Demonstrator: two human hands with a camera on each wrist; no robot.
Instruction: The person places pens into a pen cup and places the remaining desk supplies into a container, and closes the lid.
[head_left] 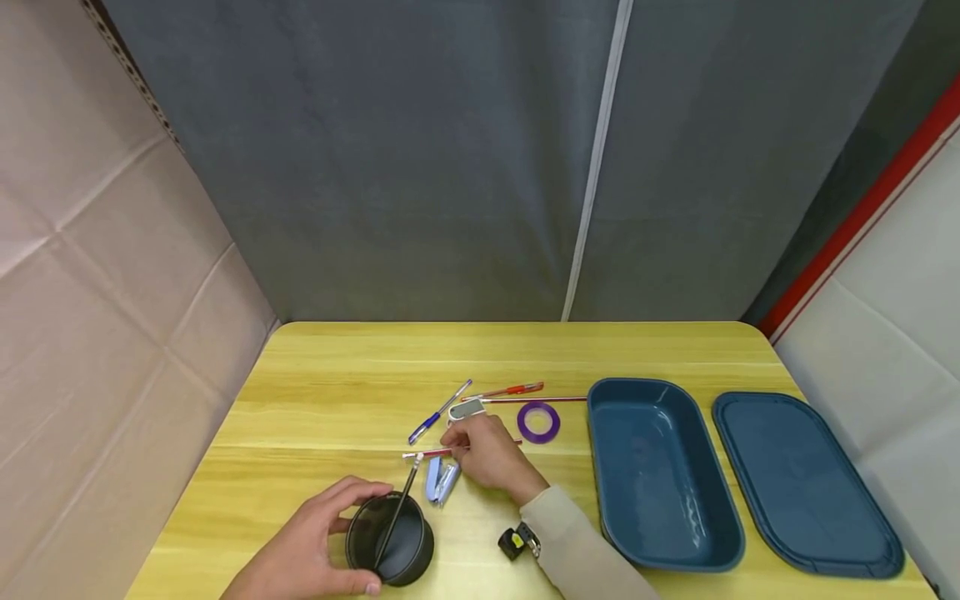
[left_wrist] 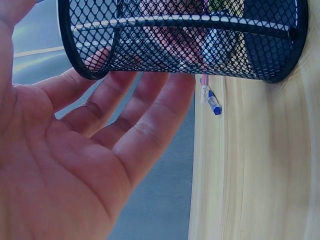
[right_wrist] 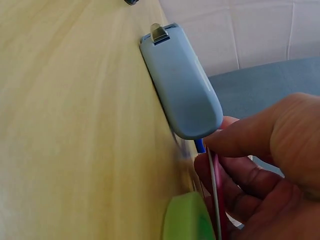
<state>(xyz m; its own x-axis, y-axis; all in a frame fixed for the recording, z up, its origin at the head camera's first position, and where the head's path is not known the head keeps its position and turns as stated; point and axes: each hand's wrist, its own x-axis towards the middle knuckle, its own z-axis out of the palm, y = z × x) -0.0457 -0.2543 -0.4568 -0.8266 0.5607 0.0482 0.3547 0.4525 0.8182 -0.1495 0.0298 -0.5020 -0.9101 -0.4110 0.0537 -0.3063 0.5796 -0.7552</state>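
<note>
My left hand [head_left: 307, 542] holds a black mesh pen cup [head_left: 412, 550] at the table's front, thumb and fingers around its side. One dark pencil [head_left: 397, 521] leans in the cup with its pale end above the rim. The mesh and the fingers show closely in the left wrist view. Farther right, my right hand [head_left: 491, 454] pinches a red pencil [right_wrist: 218, 195] low over the table between thumb and fingers. Beside those fingers is a light blue stapler [right_wrist: 182, 85]. A grey and white oval object [head_left: 467, 408] lies just beyond the hand.
Behind the right hand lie a blue pen [head_left: 440, 412], a red pen [head_left: 517, 389] and another red pencil [head_left: 547, 399]. A purple tape roll [head_left: 538, 422] is close by. To the right stand a deep blue bin [head_left: 600, 467] and its flat lid [head_left: 810, 483].
</note>
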